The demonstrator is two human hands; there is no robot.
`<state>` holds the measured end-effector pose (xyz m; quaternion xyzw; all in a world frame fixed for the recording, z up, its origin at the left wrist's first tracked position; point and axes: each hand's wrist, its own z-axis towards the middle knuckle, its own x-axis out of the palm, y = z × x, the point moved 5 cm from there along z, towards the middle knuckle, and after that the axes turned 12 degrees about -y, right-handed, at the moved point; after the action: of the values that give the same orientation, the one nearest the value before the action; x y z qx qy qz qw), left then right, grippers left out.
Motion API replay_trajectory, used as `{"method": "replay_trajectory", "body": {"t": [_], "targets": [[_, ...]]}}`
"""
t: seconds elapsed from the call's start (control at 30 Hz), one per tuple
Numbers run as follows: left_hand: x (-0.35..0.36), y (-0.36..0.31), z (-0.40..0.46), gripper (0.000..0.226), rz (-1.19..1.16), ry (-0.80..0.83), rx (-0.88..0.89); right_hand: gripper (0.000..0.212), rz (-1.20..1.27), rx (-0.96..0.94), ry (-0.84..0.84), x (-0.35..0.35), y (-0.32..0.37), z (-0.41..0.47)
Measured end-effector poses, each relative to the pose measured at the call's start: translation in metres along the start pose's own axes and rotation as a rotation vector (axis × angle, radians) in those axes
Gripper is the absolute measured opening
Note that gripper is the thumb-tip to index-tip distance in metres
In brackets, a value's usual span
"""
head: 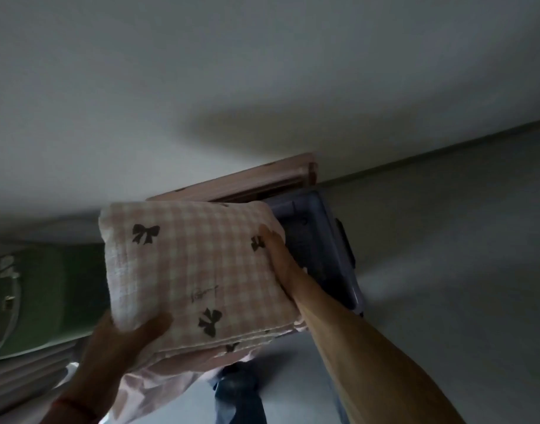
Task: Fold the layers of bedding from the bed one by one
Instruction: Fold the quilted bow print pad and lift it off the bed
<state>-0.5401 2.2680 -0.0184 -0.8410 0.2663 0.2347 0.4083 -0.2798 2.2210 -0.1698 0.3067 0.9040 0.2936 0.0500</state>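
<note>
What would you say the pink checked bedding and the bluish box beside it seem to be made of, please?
The folded pink checked bedding looks like soft woven cotton, matt and slightly crinkled, printed with dark bows; its stacked edges sag where the left hand grips it, while the right hand lies flat on it. The bluish box looks like moulded plastic, smooth with rounded ribs, though the dim light leaves that open.

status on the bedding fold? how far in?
Done: one checked sheet looks fully folded into a thick pad. In hand: the left hand grips its near corner and the right hand presses its far edge, lifting it up high beside a blue bin. Left: can't tell; the bed and any other layers are out of view.
</note>
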Motion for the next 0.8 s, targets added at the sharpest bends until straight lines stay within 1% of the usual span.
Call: {"method": "replay_trajectory", "body": {"t": [0.07, 0.1, 0.17, 0.23, 0.27, 0.33, 0.37, 0.4, 0.47, 0.53, 0.57, 0.63, 0.67, 0.7, 0.77, 0.8], "targets": [[0.032, -0.013, 0.006, 0.066, -0.057, -0.003, 0.032, 0.101, 0.01, 0.006, -0.033, -0.02, -0.004, 0.035], [0.058, -0.006, 0.01, 0.07, -0.049, 0.035, 0.012, 0.103, -0.006, 0.015, -0.027, -0.032, -0.008, 0.052], [0.107, 0.023, 0.035, 0.085, -0.039, 0.017, -0.03, 0.107, -0.014, 0.018, -0.038, -0.056, -0.034, 0.105], [0.148, 0.055, 0.059, 0.103, -0.05, -0.043, -0.088, 0.109, -0.049, 0.074, -0.06, -0.083, -0.061, 0.147], [0.167, 0.062, 0.061, 0.104, -0.057, -0.045, -0.112, 0.109, -0.088, 0.116, -0.077, -0.097, -0.077, 0.166], [0.205, 0.073, 0.065, 0.096, -0.074, -0.056, -0.12, 0.111, -0.172, 0.184, -0.143, -0.119, -0.092, 0.19], [0.223, 0.081, 0.067, 0.095, -0.094, -0.063, -0.127, 0.112, -0.235, 0.189, -0.162, -0.125, -0.097, 0.196], [0.239, 0.083, 0.068, 0.099, -0.089, -0.072, -0.15, 0.113, -0.298, 0.17, -0.165, -0.126, -0.096, 0.194], [0.274, 0.083, 0.072, 0.108, -0.031, -0.11, -0.158, 0.112, -0.345, 0.141, -0.129, -0.124, -0.096, 0.179], [0.307, 0.073, 0.072, 0.109, 0.085, -0.174, -0.1, 0.108, -0.273, 0.166, -0.043, -0.122, -0.1, 0.159], [0.327, 0.064, 0.068, 0.109, 0.186, -0.165, -0.047, 0.104, -0.24, 0.175, -0.021, -0.125, -0.102, 0.148], [0.36, 0.042, 0.054, 0.111, 0.391, -0.076, 0.034, 0.106, -0.232, 0.197, -0.095, -0.135, -0.098, 0.132], [0.372, 0.035, 0.048, 0.111, 0.442, -0.004, 0.06, 0.109, -0.303, 0.183, -0.175, -0.144, -0.095, 0.127], [0.378, 0.032, 0.045, 0.11, 0.469, 0.063, 0.081, 0.108, -0.437, 0.134, -0.216, -0.148, -0.089, 0.121], [0.369, 0.046, 0.055, 0.114, 0.431, 0.148, 0.065, 0.09, -0.804, 0.013, -0.189, -0.147, -0.075, 0.106], [0.359, 0.059, 0.064, 0.113, 0.387, 0.188, 0.02, 0.081, -0.948, -0.009, -0.182, -0.146, -0.072, 0.101]]}}
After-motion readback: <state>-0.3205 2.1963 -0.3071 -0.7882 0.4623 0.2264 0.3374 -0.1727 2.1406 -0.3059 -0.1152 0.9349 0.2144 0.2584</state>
